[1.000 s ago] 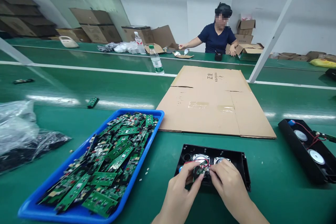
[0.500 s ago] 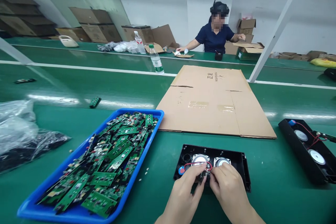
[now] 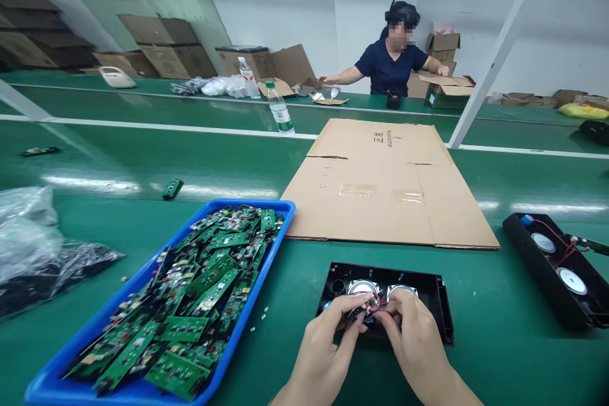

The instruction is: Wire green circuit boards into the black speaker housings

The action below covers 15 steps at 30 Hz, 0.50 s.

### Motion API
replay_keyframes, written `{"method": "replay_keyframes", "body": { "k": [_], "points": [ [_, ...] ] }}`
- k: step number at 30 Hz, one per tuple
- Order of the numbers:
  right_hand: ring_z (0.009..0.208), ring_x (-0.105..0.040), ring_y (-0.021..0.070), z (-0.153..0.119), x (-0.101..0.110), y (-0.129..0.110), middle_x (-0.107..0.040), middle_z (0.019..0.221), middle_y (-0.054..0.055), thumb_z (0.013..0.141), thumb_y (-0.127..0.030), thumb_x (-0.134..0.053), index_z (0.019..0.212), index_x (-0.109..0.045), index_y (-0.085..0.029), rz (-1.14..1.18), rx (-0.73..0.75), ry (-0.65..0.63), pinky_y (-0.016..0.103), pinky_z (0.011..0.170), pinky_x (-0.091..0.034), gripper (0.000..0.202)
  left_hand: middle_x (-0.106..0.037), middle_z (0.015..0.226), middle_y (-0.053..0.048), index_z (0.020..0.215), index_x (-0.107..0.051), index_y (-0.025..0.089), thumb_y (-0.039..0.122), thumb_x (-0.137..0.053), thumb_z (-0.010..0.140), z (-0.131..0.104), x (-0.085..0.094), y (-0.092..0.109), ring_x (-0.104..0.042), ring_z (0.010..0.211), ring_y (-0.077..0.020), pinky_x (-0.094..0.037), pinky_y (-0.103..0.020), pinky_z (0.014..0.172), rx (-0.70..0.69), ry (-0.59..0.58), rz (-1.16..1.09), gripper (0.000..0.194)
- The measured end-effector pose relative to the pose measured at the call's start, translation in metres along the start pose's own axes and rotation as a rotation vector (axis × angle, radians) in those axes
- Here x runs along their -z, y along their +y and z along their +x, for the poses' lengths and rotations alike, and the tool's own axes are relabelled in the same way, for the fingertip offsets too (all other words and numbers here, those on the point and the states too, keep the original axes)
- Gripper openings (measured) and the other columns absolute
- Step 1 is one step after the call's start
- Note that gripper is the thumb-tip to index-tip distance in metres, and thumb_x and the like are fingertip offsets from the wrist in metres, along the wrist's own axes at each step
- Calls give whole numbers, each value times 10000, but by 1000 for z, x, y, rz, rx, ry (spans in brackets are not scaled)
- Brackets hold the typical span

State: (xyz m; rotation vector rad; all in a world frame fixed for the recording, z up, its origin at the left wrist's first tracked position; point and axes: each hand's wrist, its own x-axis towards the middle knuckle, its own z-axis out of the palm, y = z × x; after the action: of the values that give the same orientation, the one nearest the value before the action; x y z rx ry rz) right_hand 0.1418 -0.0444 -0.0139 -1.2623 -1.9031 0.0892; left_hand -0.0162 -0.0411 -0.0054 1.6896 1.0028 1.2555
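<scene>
Left of the black case (image 3: 432, 297), a blue tray (image 3: 47, 384) held loose boards (image 3: 204, 292). Above the case, speakers (image 3: 364, 287) already inside, the left hand's (image 3: 326, 342) fingers clamped a wired board (image 3: 354, 315), not yet seated; whether the right hand's (image 3: 419, 336) fingers gripped wire was unclear. Right of the case lay a second case (image 3: 528, 266).

L hand (image 3: 320, 337) has tipped the circuit bd (image 3: 354, 315), dark now where green showed a sec ago; co-worker's L hand (image 3: 442, 70) is up higher nr the box (image 3: 450, 100)!

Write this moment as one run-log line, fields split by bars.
left hand: holding circuit board | right hand: at red wires | beneath hands: black speaker housing | left: blue tray, circuit boards | right: second housing
</scene>
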Motion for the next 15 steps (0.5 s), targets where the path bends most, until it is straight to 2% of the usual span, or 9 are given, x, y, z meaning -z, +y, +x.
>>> {"method": "replay_keyframes", "body": {
  "k": [2, 4, 7, 10, 15],
  "points": [
    [582, -556, 143, 0, 1, 2, -593, 673, 19, 995, -346, -301, 1127, -478, -141, -13, -15, -59, 245, 517, -461, 301, -669, 995, 28, 1083, -573, 325, 50, -468, 859, 2, 1, 2, -679, 744, -109, -585, -171, 646, 14, -21, -6, 370],
    [593, -564, 157, 1, 1, 4, -609, 695, 27, 1001, -335, -258, 1173, -477, -163, -30, 5, -141, 263, 520, -465, 328, -664, 940, 36, 1088, -566, 331, 57, -467, 866, 3, 1, 4, -669, 728, -98, -570, -150, 634, 36, -34, 31, 366],
    [613, -572, 167, 1, 1, 5, -634, 745, 40, 1000, -310, -254, 1114, -514, -174, -7, 18, -204, 281, 531, -465, 314, -648, 891, 34, 1106, -540, 329, 76, -459, 873, 1, 1, 4, -658, 725, -97, -550, -133, 602, 6, -36, 104, 353],
    [628, -575, 173, 0, 0, 5, -642, 766, 43, 996, -290, -284, 1099, -516, -163, 16, 15, -209, 290, 548, -468, 284, -638, 895, 16, 1112, -522, 300, 82, -442, 872, -3, 0, 0, -643, 672, -98, -541, -144, 565, -68, -19, 149, 334],
    [634, -568, 180, -2, 0, 5, -638, 772, 49, 983, -252, -320, 1085, -525, -163, 16, 18, -216, 298, 557, -459, 245, -629, 857, 16, 1090, -519, 280, 79, -439, 874, -5, -3, -6, -604, 571, -86, -537, -169, 558, -70, -20, 177, 305]
  ]
}}
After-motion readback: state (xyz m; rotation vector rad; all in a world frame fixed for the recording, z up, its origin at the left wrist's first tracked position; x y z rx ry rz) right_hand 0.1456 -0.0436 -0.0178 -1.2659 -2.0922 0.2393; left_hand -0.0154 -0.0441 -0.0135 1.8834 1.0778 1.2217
